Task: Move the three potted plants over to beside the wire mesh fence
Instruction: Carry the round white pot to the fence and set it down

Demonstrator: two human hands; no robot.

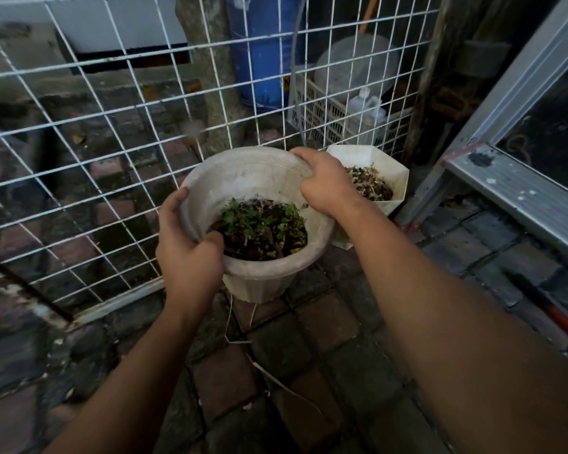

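Both hands, left hand (pixel 187 253) and right hand (pixel 323 185), have fingers clamped on the round pot (pixel 259 224) rim beside the wire mesh fence (pixel 112 126); beyond the right fingers the octagonal pot (pixel 387 178) already stands placed, the third pot out of view.

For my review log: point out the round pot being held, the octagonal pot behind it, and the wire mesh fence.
round pot (pixel 259 283): head view, bare outer wall below the rim.
octagonal pot (pixel 397 181): head view, right inner wall.
wire mesh fence (pixel 122 103): head view, a white wire.

Damp brick paving (pixel 325 317), blue drum (pixel 259 54), perhaps aluminium door frame (pixel 518 191)
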